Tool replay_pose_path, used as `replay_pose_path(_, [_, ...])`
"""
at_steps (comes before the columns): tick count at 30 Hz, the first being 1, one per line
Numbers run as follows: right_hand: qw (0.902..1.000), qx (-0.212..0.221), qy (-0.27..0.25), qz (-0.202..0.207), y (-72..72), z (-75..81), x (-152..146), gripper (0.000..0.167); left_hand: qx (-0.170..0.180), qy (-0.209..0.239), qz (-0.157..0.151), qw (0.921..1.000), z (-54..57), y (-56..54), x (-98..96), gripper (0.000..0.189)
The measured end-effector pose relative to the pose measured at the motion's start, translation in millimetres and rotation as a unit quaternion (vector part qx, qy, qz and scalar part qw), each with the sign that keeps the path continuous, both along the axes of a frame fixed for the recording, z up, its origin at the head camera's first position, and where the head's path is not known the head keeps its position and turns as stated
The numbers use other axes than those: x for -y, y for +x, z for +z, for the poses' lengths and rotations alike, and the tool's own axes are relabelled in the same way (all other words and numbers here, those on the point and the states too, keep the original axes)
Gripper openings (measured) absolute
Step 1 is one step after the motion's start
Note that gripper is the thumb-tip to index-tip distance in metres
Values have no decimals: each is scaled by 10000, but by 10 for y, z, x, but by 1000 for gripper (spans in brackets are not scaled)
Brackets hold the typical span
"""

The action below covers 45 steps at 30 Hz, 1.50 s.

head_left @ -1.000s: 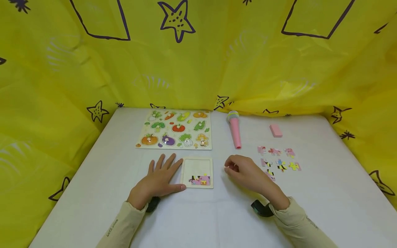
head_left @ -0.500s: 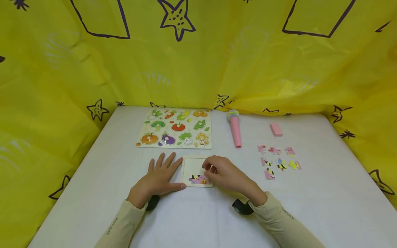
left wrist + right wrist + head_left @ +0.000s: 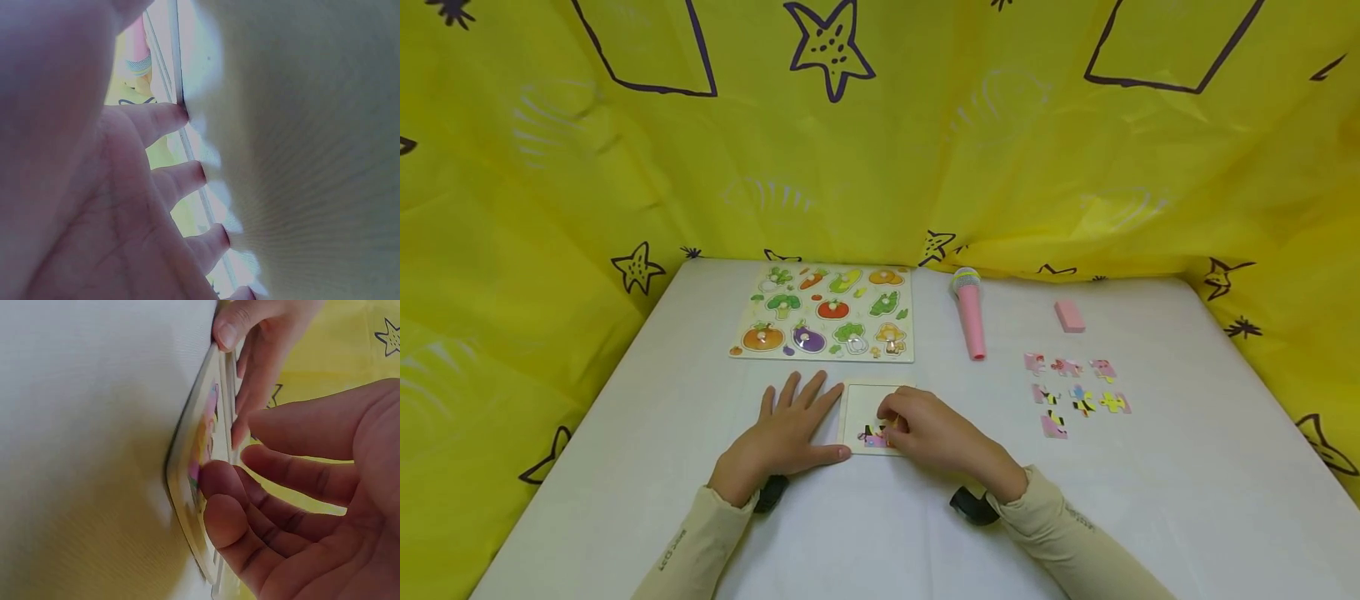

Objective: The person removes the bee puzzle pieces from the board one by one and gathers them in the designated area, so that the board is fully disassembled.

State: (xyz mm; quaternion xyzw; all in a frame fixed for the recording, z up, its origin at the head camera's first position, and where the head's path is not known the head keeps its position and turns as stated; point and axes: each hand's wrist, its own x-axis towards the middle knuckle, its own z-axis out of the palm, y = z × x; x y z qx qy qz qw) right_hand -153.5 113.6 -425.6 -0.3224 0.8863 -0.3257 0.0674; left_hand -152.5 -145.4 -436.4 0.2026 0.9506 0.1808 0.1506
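Observation:
A small square puzzle frame [image 3: 854,404] lies flat on the white table, a few joined pink-and-yellow puzzle pieces [image 3: 874,438] along its lower edge. My left hand [image 3: 782,437] is spread palm down beside it, thumb and index fingertip touching the frame's left side. Over the lower right of the frame is my right hand [image 3: 936,429], its bent fingertips on the pieces and hiding some of them. In the right wrist view those fingers [image 3: 225,519] touch the picture, thumb apart, and no piece shows between them. Several loose puzzle pieces [image 3: 1082,400] lie in rows to the right.
A vegetable peg board [image 3: 823,312] lies behind the frame. To its right are a pink toy microphone [image 3: 972,321] and a pink block [image 3: 1070,316]. A yellow patterned curtain [image 3: 880,167] closes off the back and sides of the table.
My right hand has moved left from beside the frame to over its lower right, onto the pieces there. My left hand has stayed in place.

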Motion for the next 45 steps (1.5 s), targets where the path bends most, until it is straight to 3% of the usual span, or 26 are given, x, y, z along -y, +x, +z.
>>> replay_pose_path(8, [9991, -298, 291, -29, 65, -60, 38, 4, -1, 59, -44, 10000, -13, -4, -3, 94])
replay_pose_path(23, [9975, -534, 448, -86, 84, -100, 89, 11, -38, -59, -46, 10000, 4, -3, 1, 94])
replay_pose_path(35, [9972, -628, 395, -125, 106, -78, 98, 21, -29, -43, -47, 10000, 25, 0, -6, 94])
replay_pose_path(45, [9979, -610, 204, -40, 129, -29, 68, 13, -38, -43, -24, 10000, -1, 1, -8, 95])
